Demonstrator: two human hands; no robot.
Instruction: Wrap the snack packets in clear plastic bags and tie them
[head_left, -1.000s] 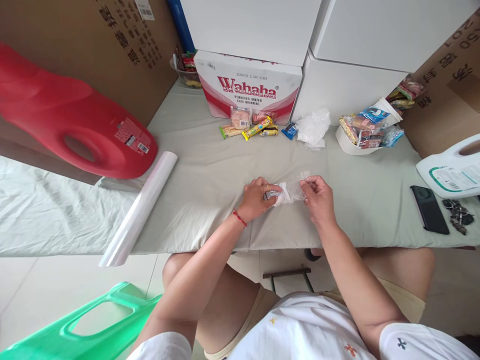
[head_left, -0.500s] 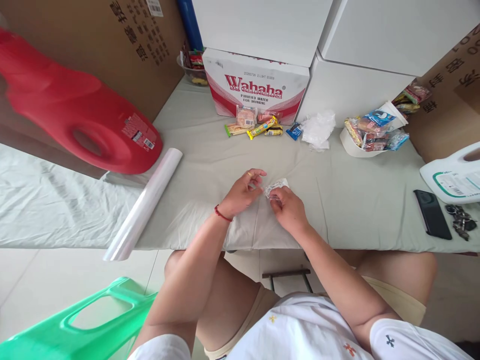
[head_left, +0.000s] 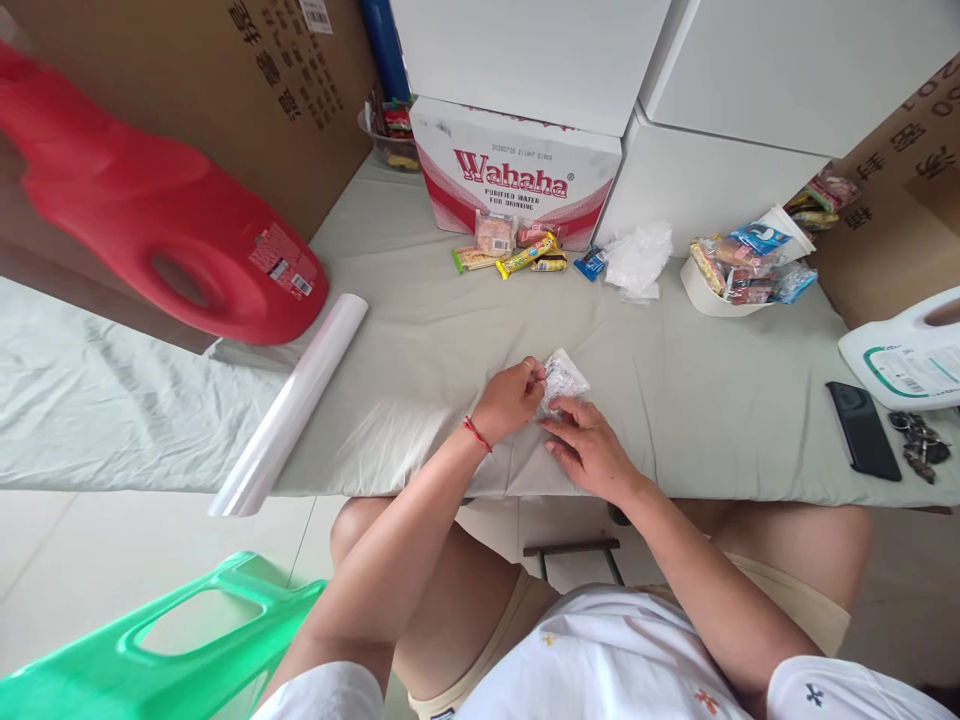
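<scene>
A small white packet, crinkled and seemingly wrapped in clear plastic film point(head_left: 565, 378), lies on the cloth-covered table between my hands. My left hand point(head_left: 511, 400), with a red cord bracelet at the wrist, is closed in a pinch on the packet's left edge. Spread fingers of my right hand point(head_left: 589, 446) rest against its lower edge, and the hand is open. Part of the packet is hidden behind the fingers.
A roll of clear film point(head_left: 292, 405) lies left, beside a red jug point(head_left: 247, 285). Snack packets point(head_left: 517, 250) and crumpled plastic point(head_left: 639, 260) lie before a Wahaba-type water carton point(head_left: 517, 165). Rightward are a white snack-filled bin point(head_left: 705, 290), a phone point(head_left: 862, 430) and keys point(head_left: 921, 445).
My left hand has moved right and pinched the packet. My right hand has shifted down and right, its fingers loosening from the packet, which now shows more.
</scene>
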